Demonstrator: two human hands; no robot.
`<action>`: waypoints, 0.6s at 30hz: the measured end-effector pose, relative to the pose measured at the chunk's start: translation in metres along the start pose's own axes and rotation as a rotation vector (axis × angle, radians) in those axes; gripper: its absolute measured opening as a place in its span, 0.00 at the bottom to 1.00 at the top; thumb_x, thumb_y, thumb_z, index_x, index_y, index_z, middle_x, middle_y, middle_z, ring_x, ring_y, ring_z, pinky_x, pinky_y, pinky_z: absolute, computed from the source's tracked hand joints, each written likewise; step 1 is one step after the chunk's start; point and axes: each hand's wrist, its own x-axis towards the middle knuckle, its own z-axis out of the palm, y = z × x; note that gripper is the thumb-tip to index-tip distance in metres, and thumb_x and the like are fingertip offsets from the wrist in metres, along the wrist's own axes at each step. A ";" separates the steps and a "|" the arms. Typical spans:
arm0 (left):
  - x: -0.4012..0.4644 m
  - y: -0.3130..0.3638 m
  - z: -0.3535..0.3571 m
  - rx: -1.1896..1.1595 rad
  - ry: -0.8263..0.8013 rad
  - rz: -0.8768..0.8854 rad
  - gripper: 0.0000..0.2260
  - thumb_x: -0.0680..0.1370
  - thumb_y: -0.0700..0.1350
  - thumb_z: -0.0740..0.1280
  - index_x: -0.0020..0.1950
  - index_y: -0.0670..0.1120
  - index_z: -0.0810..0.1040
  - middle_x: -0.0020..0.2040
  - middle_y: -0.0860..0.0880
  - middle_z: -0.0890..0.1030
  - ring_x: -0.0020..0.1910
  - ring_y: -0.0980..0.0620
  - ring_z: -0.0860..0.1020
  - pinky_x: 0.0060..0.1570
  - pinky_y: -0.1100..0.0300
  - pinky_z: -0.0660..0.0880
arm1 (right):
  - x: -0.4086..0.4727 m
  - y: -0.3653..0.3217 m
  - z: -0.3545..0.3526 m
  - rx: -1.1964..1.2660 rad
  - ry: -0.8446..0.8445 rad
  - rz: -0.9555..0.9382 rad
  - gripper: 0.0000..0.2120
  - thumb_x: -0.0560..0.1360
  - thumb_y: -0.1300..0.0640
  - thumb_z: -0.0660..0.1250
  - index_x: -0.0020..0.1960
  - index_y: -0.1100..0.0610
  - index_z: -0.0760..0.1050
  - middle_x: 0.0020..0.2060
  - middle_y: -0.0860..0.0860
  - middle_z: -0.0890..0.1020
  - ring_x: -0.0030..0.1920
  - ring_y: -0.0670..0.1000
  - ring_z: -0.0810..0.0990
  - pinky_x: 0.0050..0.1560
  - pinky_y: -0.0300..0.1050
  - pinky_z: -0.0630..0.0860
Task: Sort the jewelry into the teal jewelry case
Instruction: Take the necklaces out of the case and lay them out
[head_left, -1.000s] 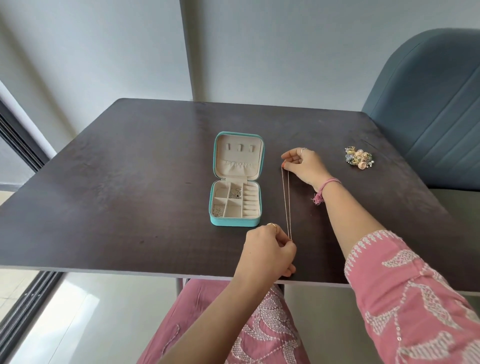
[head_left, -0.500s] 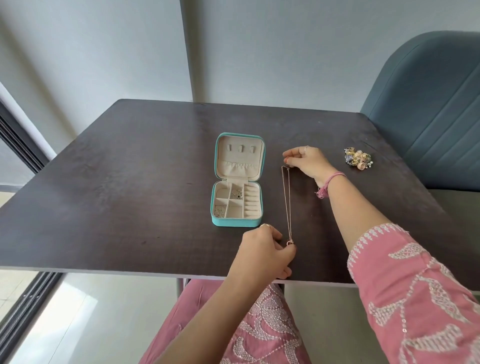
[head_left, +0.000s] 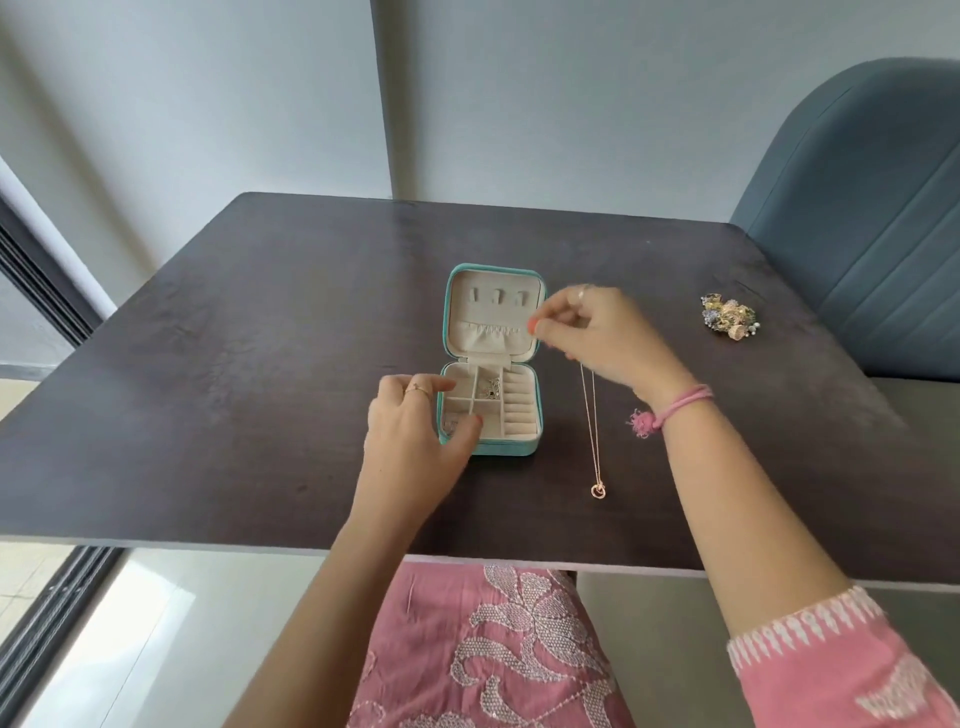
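Note:
The teal jewelry case (head_left: 506, 448) lies open at the table's middle, its cream lid upright and small pieces in its divided tray. My left hand (head_left: 410, 431) rests on the case's front left corner, fingers along the left rim and thumb over the near compartment. My right hand (head_left: 597, 332) pinches the top end of a thin rose-gold necklace (head_left: 589, 415) beside the lid's right edge. The chain runs down the table to the right of the case and ends in a ring pendant (head_left: 598, 490).
A flowered, beaded piece of jewelry (head_left: 727, 317) lies at the far right of the dark wooden table (head_left: 260, 338). A blue upholstered chair (head_left: 857, 260) stands against the table's right side. The near table edge runs just above my lap.
My left hand let go of the pendant end and moved left onto the case. My right hand lifted the chain's top end toward the lid. The pendant now lies on the table.

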 end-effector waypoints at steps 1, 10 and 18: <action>0.001 -0.004 0.002 0.012 -0.041 -0.014 0.21 0.74 0.53 0.70 0.64 0.48 0.73 0.60 0.51 0.68 0.60 0.49 0.71 0.61 0.52 0.71 | -0.002 -0.004 0.006 -0.109 -0.077 -0.017 0.03 0.73 0.50 0.70 0.45 0.48 0.81 0.36 0.43 0.81 0.36 0.40 0.76 0.39 0.36 0.71; -0.001 -0.014 0.009 -0.018 -0.036 -0.010 0.25 0.72 0.59 0.70 0.64 0.48 0.75 0.60 0.51 0.72 0.61 0.50 0.70 0.62 0.49 0.70 | 0.004 -0.028 0.044 -0.683 -0.274 -0.059 0.09 0.73 0.51 0.65 0.48 0.46 0.83 0.45 0.44 0.83 0.47 0.51 0.81 0.49 0.48 0.78; -0.002 -0.015 0.010 -0.037 -0.033 -0.027 0.25 0.71 0.60 0.70 0.64 0.50 0.74 0.60 0.52 0.72 0.62 0.51 0.69 0.62 0.48 0.70 | 0.015 -0.048 0.051 -0.924 -0.355 -0.121 0.02 0.73 0.54 0.67 0.43 0.47 0.77 0.43 0.47 0.76 0.41 0.52 0.73 0.40 0.46 0.68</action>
